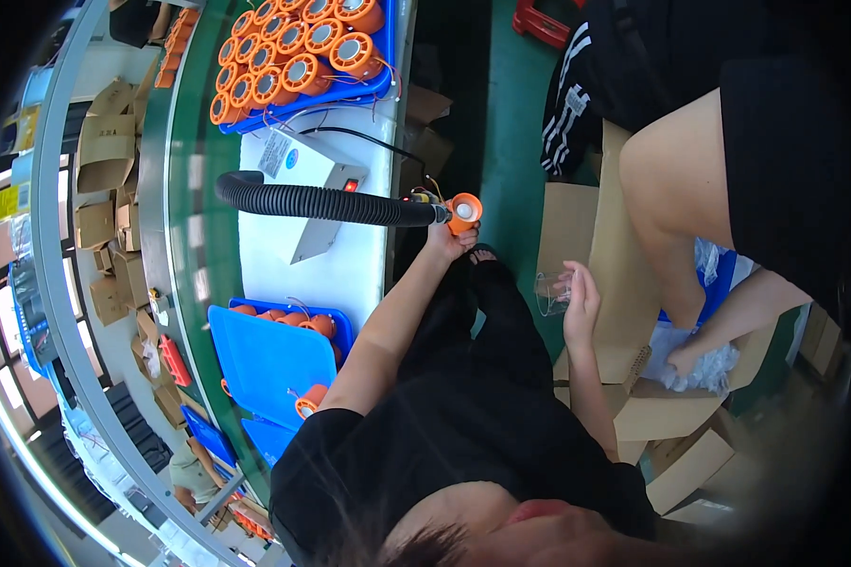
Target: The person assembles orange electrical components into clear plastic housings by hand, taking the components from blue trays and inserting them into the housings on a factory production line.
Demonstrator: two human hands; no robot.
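Note:
My left hand [454,244] is closed around an orange round housing [463,212] with a pale centre and thin wires. It holds the housing at the open end of a black corrugated hose [331,203]; whether the two touch, I cannot tell. Over on the right, my right hand [581,298] has its fingers closed on a clear plastic cup-shaped cover [551,293]. Beside the hose, a white box-shaped machine [317,180] with a lit red switch stands on the bench.
A blue tray [388,66] of orange housings sits at the bench's far end. Nearer are a blue lid [265,354] over more housings and a single housing [310,402]. At right, another person's hands [692,354] reach into a cardboard carton [624,283] holding clear plastic bags [709,373].

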